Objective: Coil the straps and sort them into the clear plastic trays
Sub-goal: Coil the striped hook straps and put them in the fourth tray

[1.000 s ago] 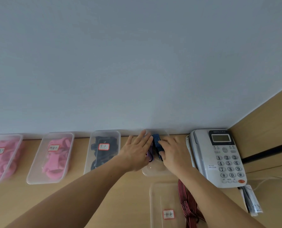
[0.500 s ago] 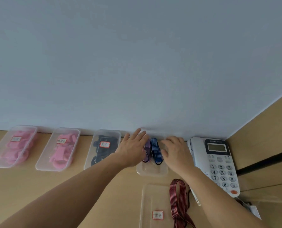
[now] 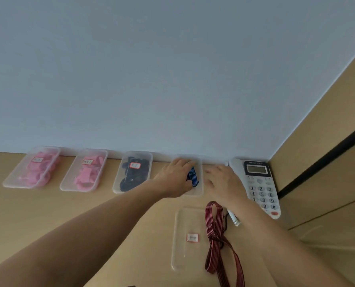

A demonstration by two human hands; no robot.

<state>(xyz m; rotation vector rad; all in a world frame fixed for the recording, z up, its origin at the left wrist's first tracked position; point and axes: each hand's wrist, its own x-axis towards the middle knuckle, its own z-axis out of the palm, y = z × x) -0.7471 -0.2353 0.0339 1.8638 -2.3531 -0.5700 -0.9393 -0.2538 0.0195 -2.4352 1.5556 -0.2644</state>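
Observation:
A coiled blue striped strap [image 3: 193, 177] lies in the fourth clear tray [image 3: 199, 192] by the wall. My left hand [image 3: 175, 178] rests flat over that tray's left part, fingers straight, touching the strap's left side. My right hand [image 3: 222, 181] hovers just right of the tray with relaxed, spread fingers, holding nothing. Nearer to me a red striped strap [image 3: 213, 235] lies loose and uncoiled on the desk. It runs along the right edge of an empty labelled clear tray [image 3: 175, 245].
Along the wall stand two trays of pink straps [image 3: 32, 168] [image 3: 84, 172] and one tray of black straps [image 3: 134, 174]. A white desk phone [image 3: 259, 187] sits at the right, against a wooden side panel [image 3: 327, 162].
My right hand has let go of the blue strap and drawn back to the right, off the tray. My left hand stays on the tray. The view has tilted up a little.

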